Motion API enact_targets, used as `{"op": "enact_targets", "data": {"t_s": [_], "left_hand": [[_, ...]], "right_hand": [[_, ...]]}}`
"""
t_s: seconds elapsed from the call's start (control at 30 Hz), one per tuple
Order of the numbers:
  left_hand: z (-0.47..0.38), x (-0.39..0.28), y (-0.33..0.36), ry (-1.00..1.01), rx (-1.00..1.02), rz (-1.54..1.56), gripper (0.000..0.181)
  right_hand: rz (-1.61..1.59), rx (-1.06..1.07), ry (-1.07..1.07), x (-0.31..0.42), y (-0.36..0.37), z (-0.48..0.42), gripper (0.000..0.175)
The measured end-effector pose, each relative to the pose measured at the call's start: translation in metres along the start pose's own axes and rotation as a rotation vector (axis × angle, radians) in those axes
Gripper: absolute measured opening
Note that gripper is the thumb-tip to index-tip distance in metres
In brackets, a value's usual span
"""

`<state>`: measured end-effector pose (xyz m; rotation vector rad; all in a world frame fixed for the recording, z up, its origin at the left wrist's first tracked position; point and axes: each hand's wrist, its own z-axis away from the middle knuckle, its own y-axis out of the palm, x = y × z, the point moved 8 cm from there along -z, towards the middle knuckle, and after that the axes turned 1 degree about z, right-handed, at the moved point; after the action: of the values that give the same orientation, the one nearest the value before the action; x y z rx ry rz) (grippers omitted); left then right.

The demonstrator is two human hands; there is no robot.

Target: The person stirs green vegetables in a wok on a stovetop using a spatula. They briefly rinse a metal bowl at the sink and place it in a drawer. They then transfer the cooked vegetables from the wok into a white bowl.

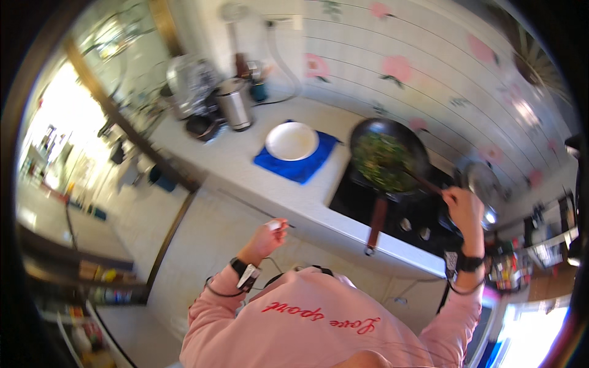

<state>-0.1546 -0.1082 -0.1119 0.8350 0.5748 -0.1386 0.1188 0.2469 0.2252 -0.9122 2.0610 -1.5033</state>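
Observation:
My right hand grips the brown handle of a cooking utensil. Its far end reaches into chopped green vegetables, where its shape is hidden. The vegetables lie in a dark wok on a black gas hob. The wok's brown handle points towards me over the counter's front edge, untouched. My left hand is raised before the counter front, its fingers curled around a small white object too blurred to name. A white plate rests on a blue cloth left of the hob.
A steel kettle and a dark bowl stand at the counter's left end. Behind the hob rises a flowered tile wall. A metal lid is beyond my right hand. A brown-framed glass door stands at left.

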Motion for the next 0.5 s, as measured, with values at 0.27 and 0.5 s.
{"op": "enact_targets", "data": {"t_s": [0.27,0.5], "left_hand": [[-0.018,-0.002,0.027,-0.119,0.131,-0.004,0.016],[-0.023,0.001,0.033,-0.158,0.130,-0.017,0.015]], "right_hand": [[0.030,0.103,-0.002,-0.008,0.006,0.007,0.013],[0.049,0.137,-0.004,-0.006,-0.019,0.016,0.011]]}}
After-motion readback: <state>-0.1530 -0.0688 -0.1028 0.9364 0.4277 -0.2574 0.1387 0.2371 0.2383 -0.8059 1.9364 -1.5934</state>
